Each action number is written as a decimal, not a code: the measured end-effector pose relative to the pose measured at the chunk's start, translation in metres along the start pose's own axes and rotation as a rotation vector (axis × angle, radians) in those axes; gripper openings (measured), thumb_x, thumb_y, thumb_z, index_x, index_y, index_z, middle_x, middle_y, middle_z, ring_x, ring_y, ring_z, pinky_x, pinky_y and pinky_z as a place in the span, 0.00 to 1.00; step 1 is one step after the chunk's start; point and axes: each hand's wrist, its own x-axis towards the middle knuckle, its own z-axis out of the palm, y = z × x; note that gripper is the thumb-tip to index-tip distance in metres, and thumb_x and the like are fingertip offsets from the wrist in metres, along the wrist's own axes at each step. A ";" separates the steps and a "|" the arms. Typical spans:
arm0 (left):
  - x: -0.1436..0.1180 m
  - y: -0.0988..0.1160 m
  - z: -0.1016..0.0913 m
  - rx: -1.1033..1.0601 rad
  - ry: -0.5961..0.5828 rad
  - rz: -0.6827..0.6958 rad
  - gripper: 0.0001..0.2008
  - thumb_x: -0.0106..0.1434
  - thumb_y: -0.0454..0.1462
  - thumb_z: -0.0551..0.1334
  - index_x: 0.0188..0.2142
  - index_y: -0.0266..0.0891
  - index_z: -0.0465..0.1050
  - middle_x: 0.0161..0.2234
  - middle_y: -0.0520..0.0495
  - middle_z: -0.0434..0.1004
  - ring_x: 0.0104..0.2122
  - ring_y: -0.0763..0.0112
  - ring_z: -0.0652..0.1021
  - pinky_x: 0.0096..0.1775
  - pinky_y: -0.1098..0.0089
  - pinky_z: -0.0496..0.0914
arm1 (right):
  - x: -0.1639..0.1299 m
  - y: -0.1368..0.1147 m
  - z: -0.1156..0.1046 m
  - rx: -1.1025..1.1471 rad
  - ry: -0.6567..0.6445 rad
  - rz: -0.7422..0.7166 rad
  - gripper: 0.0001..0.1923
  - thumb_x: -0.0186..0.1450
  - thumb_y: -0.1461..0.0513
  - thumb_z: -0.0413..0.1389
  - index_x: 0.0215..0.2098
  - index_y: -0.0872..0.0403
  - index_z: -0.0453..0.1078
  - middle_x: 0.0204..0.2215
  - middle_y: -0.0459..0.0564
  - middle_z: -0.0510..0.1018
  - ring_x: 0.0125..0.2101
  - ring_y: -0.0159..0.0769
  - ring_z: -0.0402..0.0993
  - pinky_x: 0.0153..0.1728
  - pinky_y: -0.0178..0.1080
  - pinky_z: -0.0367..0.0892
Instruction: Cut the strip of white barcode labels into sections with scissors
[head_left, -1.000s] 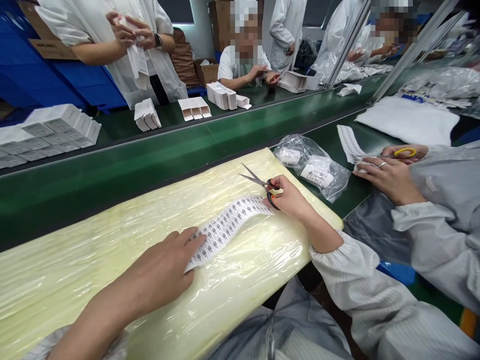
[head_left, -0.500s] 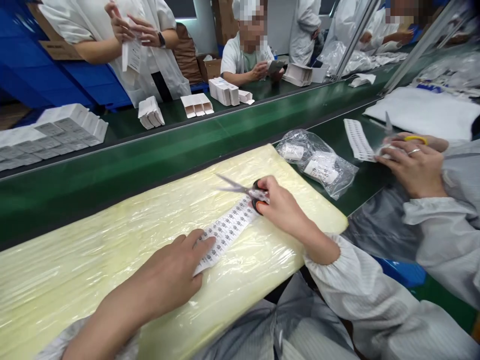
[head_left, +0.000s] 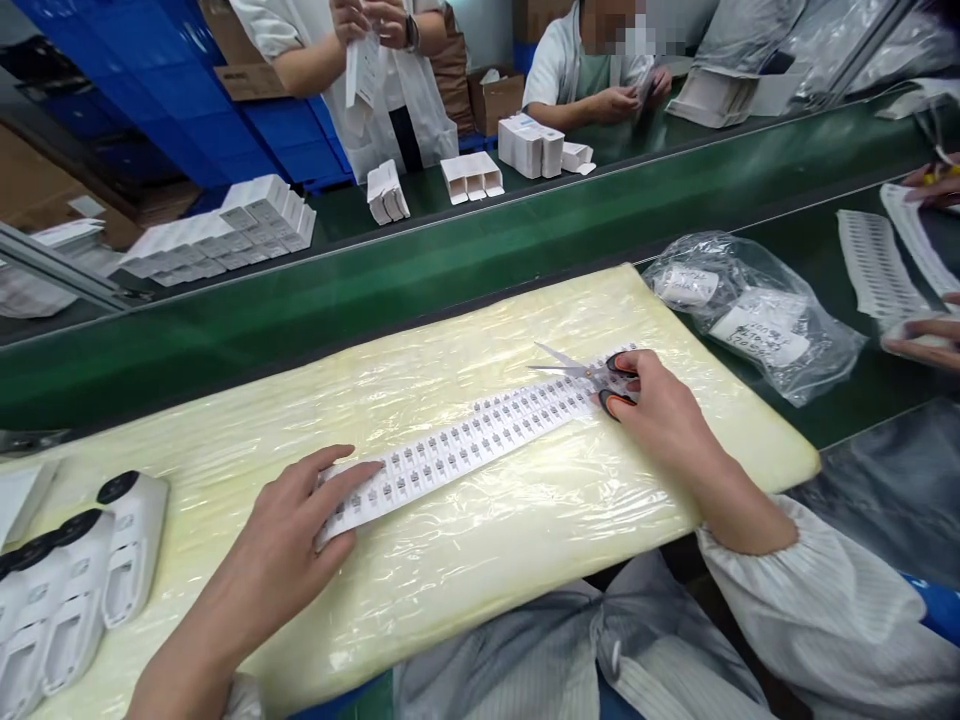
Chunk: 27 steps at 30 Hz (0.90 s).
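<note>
Right hand (head_left: 664, 415) grips scissors (head_left: 592, 375); left hand (head_left: 289, 535) pins label strip (head_left: 465, 450) end.

A green conveyor belt (head_left: 420, 275) is seen running across the room, with a dark green table (head_left: 525, 190) beyond it. Blue crates (head_left: 247, 130) are stacked behind — brown cartons (head_left: 499, 100) are set beside them. An aluminium rail (head_left: 60, 270) is seen at the left. Even light — no shadows of note.

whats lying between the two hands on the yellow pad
In the head view, the label strip spans it, from under the left hand to the right hand holding scissors.
</note>
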 end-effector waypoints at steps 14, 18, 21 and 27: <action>0.041 0.042 0.004 0.034 0.058 0.067 0.25 0.69 0.40 0.51 0.64 0.48 0.67 0.55 0.35 0.72 0.50 0.47 0.74 0.47 0.50 0.75 | 0.042 0.015 -0.038 -0.140 0.035 -0.054 0.23 0.57 0.55 0.62 0.48 0.53 0.67 0.49 0.60 0.79 0.49 0.56 0.77 0.49 0.51 0.70; 0.028 0.007 0.005 0.015 0.052 0.029 0.24 0.72 0.43 0.47 0.65 0.52 0.65 0.58 0.38 0.68 0.55 0.47 0.71 0.51 0.50 0.73 | 0.006 0.007 -0.036 -0.013 0.154 -0.069 0.23 0.58 0.53 0.63 0.48 0.50 0.65 0.47 0.56 0.79 0.44 0.52 0.79 0.44 0.49 0.72; 0.026 -0.018 0.010 -0.017 0.070 0.004 0.23 0.74 0.43 0.46 0.65 0.56 0.64 0.59 0.43 0.66 0.56 0.48 0.71 0.53 0.48 0.72 | -0.007 0.013 -0.041 0.158 0.312 -0.030 0.25 0.59 0.50 0.63 0.48 0.49 0.61 0.48 0.57 0.79 0.43 0.50 0.80 0.41 0.48 0.73; 0.043 -0.054 0.026 -0.095 0.105 0.028 0.21 0.74 0.47 0.50 0.64 0.75 0.58 0.58 0.54 0.67 0.53 0.52 0.74 0.54 0.48 0.72 | 0.003 0.026 -0.044 -0.017 0.240 0.043 0.21 0.60 0.53 0.61 0.46 0.50 0.61 0.45 0.58 0.81 0.41 0.54 0.80 0.41 0.50 0.73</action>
